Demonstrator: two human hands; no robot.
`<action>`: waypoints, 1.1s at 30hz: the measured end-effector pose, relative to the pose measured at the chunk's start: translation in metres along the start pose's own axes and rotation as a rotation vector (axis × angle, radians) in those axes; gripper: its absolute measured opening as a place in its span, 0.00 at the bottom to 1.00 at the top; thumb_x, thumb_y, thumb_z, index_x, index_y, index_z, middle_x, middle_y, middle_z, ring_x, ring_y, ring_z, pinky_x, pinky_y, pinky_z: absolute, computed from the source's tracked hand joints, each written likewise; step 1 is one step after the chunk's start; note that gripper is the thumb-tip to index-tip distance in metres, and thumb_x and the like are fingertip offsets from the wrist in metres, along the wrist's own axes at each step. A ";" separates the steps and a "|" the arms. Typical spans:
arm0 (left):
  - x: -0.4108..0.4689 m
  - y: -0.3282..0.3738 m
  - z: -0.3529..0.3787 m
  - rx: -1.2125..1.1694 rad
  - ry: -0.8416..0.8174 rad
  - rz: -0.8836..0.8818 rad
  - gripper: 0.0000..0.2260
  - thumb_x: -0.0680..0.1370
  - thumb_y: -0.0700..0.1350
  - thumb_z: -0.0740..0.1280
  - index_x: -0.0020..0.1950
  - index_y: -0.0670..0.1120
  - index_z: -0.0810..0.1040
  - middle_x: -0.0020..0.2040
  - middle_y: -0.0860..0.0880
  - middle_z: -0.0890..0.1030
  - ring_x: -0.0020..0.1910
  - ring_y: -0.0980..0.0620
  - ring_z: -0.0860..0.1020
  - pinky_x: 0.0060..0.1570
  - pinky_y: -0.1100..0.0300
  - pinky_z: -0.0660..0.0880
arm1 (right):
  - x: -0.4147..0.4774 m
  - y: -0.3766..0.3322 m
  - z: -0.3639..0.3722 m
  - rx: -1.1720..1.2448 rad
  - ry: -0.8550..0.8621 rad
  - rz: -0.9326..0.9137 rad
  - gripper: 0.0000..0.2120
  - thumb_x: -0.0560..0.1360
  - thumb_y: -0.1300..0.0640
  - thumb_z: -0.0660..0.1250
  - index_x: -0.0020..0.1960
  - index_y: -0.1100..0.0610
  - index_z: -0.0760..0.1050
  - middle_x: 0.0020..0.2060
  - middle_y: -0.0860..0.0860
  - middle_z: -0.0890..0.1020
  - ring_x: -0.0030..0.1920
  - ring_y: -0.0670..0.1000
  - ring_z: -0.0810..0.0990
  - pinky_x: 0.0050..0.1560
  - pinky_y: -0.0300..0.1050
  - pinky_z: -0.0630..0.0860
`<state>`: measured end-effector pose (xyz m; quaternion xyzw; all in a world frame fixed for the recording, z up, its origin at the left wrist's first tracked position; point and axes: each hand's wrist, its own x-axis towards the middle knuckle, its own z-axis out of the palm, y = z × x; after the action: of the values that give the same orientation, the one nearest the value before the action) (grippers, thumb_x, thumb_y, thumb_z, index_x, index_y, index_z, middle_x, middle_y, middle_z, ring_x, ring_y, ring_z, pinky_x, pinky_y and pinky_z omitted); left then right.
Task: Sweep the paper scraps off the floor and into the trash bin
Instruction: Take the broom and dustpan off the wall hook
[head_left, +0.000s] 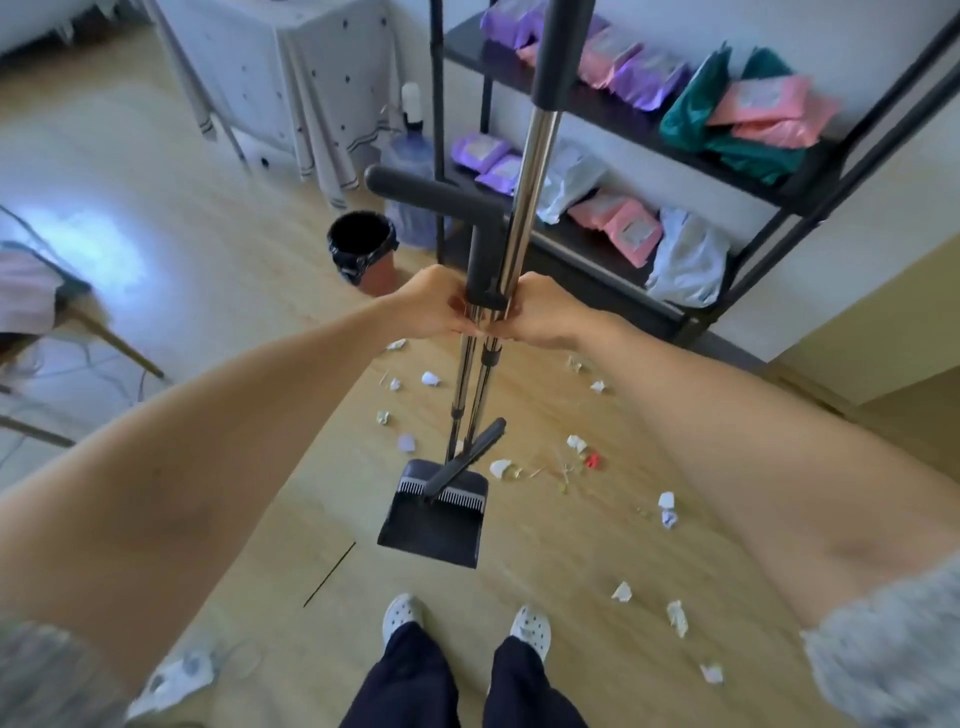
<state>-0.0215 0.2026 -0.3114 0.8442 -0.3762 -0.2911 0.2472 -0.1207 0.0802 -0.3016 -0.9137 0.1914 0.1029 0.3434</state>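
A dark dustpan (434, 522) with a comb edge stands on the wooden floor in front of my feet, its metal pole rising to a black T-handle. The broom (537, 156) stands clipped beside it, its dark head (467, 460) angled above the pan. My left hand (434, 304) grips the dustpan pole and my right hand (543, 312) grips the broom pole, side by side at mid-height. Several white paper scraps (576, 443) and a red one (592, 461) lie scattered around and beyond the pan. The trash bin (363, 254), lined with a black bag, stands farther off to the left.
A black shelf rack (691, 322) with pink, purple and green packets stands at the right along the wall. A water jug (410, 156) and a cloth-covered table (291, 67) are behind the bin. A chair (67, 296) and cables are on the left.
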 end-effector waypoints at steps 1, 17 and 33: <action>-0.004 -0.018 0.000 -0.007 0.002 -0.017 0.14 0.69 0.40 0.76 0.52 0.37 0.82 0.44 0.44 0.82 0.44 0.50 0.78 0.49 0.59 0.76 | 0.007 -0.007 0.015 -0.011 -0.024 -0.001 0.10 0.70 0.53 0.73 0.50 0.56 0.82 0.43 0.50 0.81 0.47 0.53 0.80 0.54 0.50 0.78; -0.059 -0.210 0.012 -0.218 0.089 -0.305 0.14 0.70 0.39 0.75 0.54 0.38 0.83 0.52 0.41 0.84 0.51 0.44 0.80 0.50 0.59 0.72 | 0.091 -0.073 0.187 -0.133 -0.266 -0.090 0.12 0.73 0.61 0.68 0.56 0.61 0.79 0.52 0.57 0.81 0.53 0.56 0.79 0.55 0.51 0.75; -0.078 -0.294 0.040 -0.396 0.178 -0.463 0.10 0.70 0.36 0.74 0.51 0.41 0.84 0.49 0.42 0.84 0.49 0.43 0.81 0.56 0.48 0.78 | 0.128 -0.081 0.276 -0.128 -0.371 -0.044 0.11 0.72 0.57 0.68 0.55 0.55 0.77 0.48 0.53 0.81 0.49 0.55 0.80 0.49 0.51 0.79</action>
<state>0.0527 0.4306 -0.5033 0.8651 -0.0870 -0.3321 0.3658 0.0134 0.2849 -0.5000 -0.9030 0.0980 0.2742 0.3160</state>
